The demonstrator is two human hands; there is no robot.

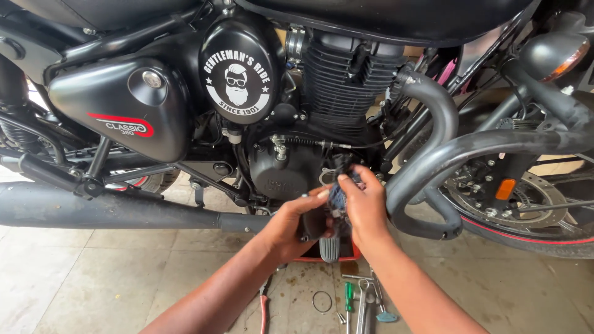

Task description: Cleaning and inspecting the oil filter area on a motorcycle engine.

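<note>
Both hands, left hand and right hand, are closing around a dark engine part and blue rag; slipping, it risks falling onto tools at six o'clock.

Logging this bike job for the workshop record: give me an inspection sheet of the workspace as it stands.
Surface: tiled floor, stained.
Job's things: dark part and blue cloth, held at the black motorcycle engine.
Clutter: spanners, green screwdriver, ring, red-handled tool.
Grippers: left hand holds the part; right hand presses the cloth.
Cables: thin cable across engine.
Surroundings: exhaust, front wheel.
</note>
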